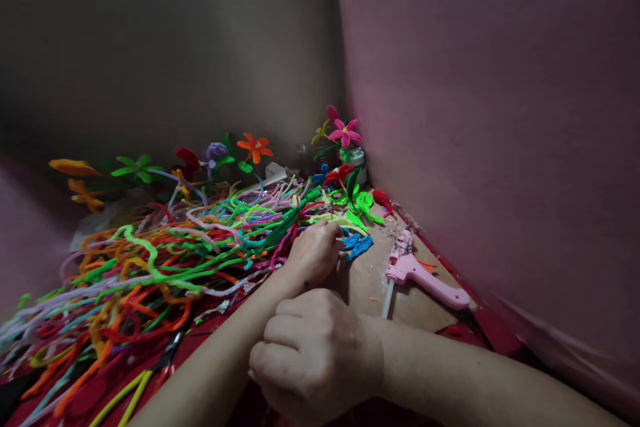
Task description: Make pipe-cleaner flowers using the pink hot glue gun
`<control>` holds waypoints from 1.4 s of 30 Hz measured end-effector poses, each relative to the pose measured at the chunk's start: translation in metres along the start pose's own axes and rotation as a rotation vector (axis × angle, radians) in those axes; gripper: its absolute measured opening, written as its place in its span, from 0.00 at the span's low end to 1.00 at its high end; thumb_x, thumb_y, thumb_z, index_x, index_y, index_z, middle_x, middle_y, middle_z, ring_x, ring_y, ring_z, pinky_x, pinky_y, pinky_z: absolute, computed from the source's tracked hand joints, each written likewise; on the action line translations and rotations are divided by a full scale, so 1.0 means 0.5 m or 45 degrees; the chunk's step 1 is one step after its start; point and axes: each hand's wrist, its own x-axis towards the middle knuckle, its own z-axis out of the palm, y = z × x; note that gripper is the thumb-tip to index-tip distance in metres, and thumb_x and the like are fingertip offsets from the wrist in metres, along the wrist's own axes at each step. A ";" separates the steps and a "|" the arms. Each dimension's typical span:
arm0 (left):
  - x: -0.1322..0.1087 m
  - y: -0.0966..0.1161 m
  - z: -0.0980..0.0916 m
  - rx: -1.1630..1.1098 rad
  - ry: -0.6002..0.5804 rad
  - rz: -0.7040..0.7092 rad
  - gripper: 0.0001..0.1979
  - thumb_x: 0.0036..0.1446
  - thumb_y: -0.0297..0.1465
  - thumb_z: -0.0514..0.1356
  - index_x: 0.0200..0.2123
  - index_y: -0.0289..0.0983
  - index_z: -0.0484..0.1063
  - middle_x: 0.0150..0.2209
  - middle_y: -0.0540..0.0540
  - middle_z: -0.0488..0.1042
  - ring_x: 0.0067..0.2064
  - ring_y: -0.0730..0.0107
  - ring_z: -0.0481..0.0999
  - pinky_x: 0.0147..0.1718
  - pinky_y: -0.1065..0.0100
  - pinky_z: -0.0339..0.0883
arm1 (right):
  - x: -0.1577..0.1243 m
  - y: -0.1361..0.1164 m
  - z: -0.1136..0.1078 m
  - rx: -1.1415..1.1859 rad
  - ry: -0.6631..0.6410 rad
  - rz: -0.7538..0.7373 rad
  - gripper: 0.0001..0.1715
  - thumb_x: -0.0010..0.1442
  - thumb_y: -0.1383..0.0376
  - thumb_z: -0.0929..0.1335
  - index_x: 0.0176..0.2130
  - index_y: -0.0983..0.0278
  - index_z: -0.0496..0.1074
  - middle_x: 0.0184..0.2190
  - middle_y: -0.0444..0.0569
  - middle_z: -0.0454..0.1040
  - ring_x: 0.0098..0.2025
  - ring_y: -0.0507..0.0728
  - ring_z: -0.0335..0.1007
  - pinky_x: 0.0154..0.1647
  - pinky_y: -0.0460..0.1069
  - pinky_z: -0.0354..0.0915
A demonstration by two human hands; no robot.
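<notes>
My left hand (pixel 317 250) reaches forward to the right edge of a large heap of coloured pipe cleaners (pixel 190 253). Its fingers are curled down beside blue petal shapes (pixel 357 245) and pale yellow stems; what they hold, if anything, is hidden. Nearer the camera, my right hand (pixel 315 353) is closed, with its back towards the camera and its fingertips out of sight. Whether something is inside it cannot be seen. A pink glue gun (pixel 425 280) with a clear glue stick lies on a brown board (pixel 367 280), to the right of my left hand.
Fuzzy flowers, among them an orange one (pixel 255 147) and a pink one (pixel 345 133), stand along the back wall. Bright green pieces (pixel 367 205) lie near a jar (pixel 356 160). Yellow-handled pliers or scissors (pixel 125 397) rest on red cloth. A pink wall (pixel 500 113) rises at the right.
</notes>
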 end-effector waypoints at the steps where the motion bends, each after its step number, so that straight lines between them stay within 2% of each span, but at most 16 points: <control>1: 0.010 0.006 0.004 -0.026 -0.014 0.005 0.05 0.49 0.31 0.57 0.29 0.39 0.72 0.34 0.44 0.73 0.38 0.61 0.71 0.36 0.66 0.60 | 0.004 -0.004 -0.010 -0.002 -0.006 -0.019 0.12 0.54 0.69 0.62 0.21 0.66 0.68 0.17 0.42 0.63 0.22 0.50 0.58 0.25 0.47 0.57; 4: 0.028 0.025 0.017 -0.073 -0.037 -0.005 0.02 0.45 0.31 0.60 0.23 0.39 0.70 0.27 0.45 0.72 0.34 0.60 0.71 0.32 0.67 0.59 | 0.003 -0.017 -0.053 -0.020 -0.023 -0.044 0.13 0.56 0.70 0.62 0.23 0.66 0.69 0.19 0.43 0.63 0.23 0.51 0.58 0.21 0.48 0.54; 6: 0.028 0.038 0.029 -0.101 -0.033 -0.030 0.03 0.43 0.30 0.61 0.21 0.39 0.68 0.25 0.44 0.72 0.33 0.58 0.72 0.31 0.66 0.59 | -0.015 -0.023 -0.086 -0.033 -0.105 0.056 0.13 0.58 0.69 0.61 0.25 0.68 0.69 0.21 0.45 0.65 0.24 0.52 0.59 0.22 0.49 0.55; 10: 0.018 0.050 0.061 -0.165 -0.001 -0.084 0.04 0.42 0.24 0.59 0.23 0.37 0.67 0.26 0.40 0.72 0.34 0.53 0.73 0.32 0.64 0.58 | -0.094 -0.016 -0.144 -0.300 -0.148 0.779 0.10 0.58 0.70 0.61 0.33 0.67 0.70 0.31 0.52 0.70 0.35 0.56 0.64 0.36 0.51 0.61; 12: 0.015 0.049 0.074 -0.220 0.017 -0.090 0.04 0.44 0.23 0.57 0.25 0.37 0.67 0.28 0.39 0.72 0.35 0.52 0.73 0.34 0.62 0.58 | -0.139 -0.005 -0.161 -0.627 -0.185 1.054 0.13 0.58 0.70 0.60 0.41 0.69 0.70 0.37 0.57 0.70 0.41 0.61 0.64 0.41 0.55 0.61; 14: 0.016 0.046 0.077 -0.296 0.018 -0.084 0.04 0.44 0.23 0.56 0.25 0.37 0.68 0.28 0.40 0.72 0.36 0.53 0.72 0.35 0.62 0.58 | -0.175 0.006 -0.168 -0.863 -0.331 1.290 0.22 0.56 0.70 0.61 0.50 0.74 0.65 0.43 0.62 0.69 0.42 0.65 0.63 0.42 0.58 0.62; 17: 0.017 0.047 0.061 -0.447 -0.011 -0.067 0.04 0.43 0.24 0.57 0.21 0.38 0.68 0.25 0.46 0.70 0.34 0.60 0.71 0.33 0.66 0.58 | -0.204 0.020 -0.162 -0.964 -0.571 1.448 0.30 0.53 0.71 0.62 0.55 0.77 0.59 0.46 0.65 0.68 0.41 0.66 0.64 0.40 0.59 0.64; 20: 0.007 0.054 0.027 -0.639 -0.073 -0.089 0.04 0.43 0.25 0.56 0.20 0.37 0.67 0.18 0.52 0.64 0.23 0.71 0.66 0.24 0.71 0.56 | -0.217 0.027 -0.148 -1.006 -0.592 1.473 0.31 0.52 0.73 0.61 0.56 0.78 0.58 0.47 0.65 0.69 0.42 0.66 0.65 0.41 0.58 0.65; 23: -0.024 0.052 -0.011 -0.849 -0.128 -0.149 0.03 0.46 0.29 0.55 0.22 0.36 0.66 0.15 0.56 0.57 0.15 0.78 0.57 0.16 0.74 0.50 | -0.231 0.023 -0.140 -0.947 -0.431 1.412 0.33 0.52 0.73 0.60 0.57 0.77 0.55 0.46 0.64 0.69 0.44 0.65 0.64 0.41 0.58 0.66; 28: -0.090 0.011 -0.063 -1.418 -0.061 -0.360 0.06 0.44 0.31 0.60 0.24 0.35 0.65 0.15 0.55 0.62 0.13 0.81 0.57 0.12 0.77 0.47 | -0.223 -0.001 -0.156 -0.461 0.081 1.137 0.35 0.53 0.70 0.62 0.59 0.71 0.53 0.51 0.61 0.66 0.50 0.65 0.63 0.49 0.59 0.62; 30: -0.111 -0.011 -0.079 -1.494 0.050 -0.405 0.07 0.44 0.31 0.62 0.24 0.35 0.66 0.15 0.55 0.63 0.13 0.82 0.57 0.11 0.77 0.47 | -0.191 -0.002 -0.165 -0.157 0.346 1.182 0.32 0.51 0.67 0.66 0.56 0.68 0.61 0.52 0.59 0.66 0.51 0.65 0.64 0.49 0.58 0.63; 32: -0.127 -0.031 -0.089 -1.567 0.154 -0.460 0.08 0.43 0.31 0.63 0.25 0.35 0.66 0.15 0.55 0.64 0.13 0.82 0.58 0.11 0.78 0.47 | -0.144 0.006 -0.171 0.281 0.622 1.405 0.25 0.50 0.65 0.68 0.49 0.66 0.68 0.47 0.56 0.71 0.46 0.65 0.69 0.39 0.54 0.68; 35: -0.145 -0.053 -0.098 -1.692 0.312 -0.529 0.10 0.40 0.29 0.65 0.28 0.35 0.67 0.17 0.55 0.66 0.14 0.83 0.61 0.12 0.79 0.51 | -0.063 0.036 -0.164 0.496 0.679 1.433 0.17 0.53 0.63 0.65 0.44 0.64 0.72 0.35 0.52 0.76 0.31 0.58 0.72 0.23 0.48 0.66; 36: -0.150 -0.059 -0.100 -1.727 0.363 -0.540 0.11 0.39 0.29 0.66 0.28 0.36 0.67 0.17 0.55 0.66 0.14 0.84 0.61 0.13 0.80 0.52 | -0.037 0.049 -0.157 0.760 0.776 1.455 0.16 0.52 0.65 0.65 0.43 0.64 0.72 0.33 0.51 0.76 0.29 0.56 0.71 0.20 0.46 0.63; 39: -0.163 -0.081 -0.109 -1.791 0.450 -0.536 0.12 0.40 0.28 0.66 0.30 0.36 0.68 0.18 0.56 0.67 0.14 0.84 0.62 0.13 0.80 0.55 | 0.032 0.079 -0.127 1.286 0.935 1.448 0.14 0.50 0.68 0.65 0.40 0.65 0.71 0.30 0.49 0.75 0.25 0.53 0.69 0.18 0.44 0.63; 42: -0.173 -0.109 -0.125 -1.848 0.506 -0.470 0.11 0.42 0.30 0.65 0.31 0.35 0.68 0.19 0.55 0.67 0.14 0.84 0.61 0.12 0.80 0.53 | 0.087 0.090 -0.083 1.476 0.845 1.449 0.15 0.51 0.66 0.64 0.41 0.66 0.69 0.28 0.48 0.75 0.21 0.51 0.67 0.17 0.45 0.64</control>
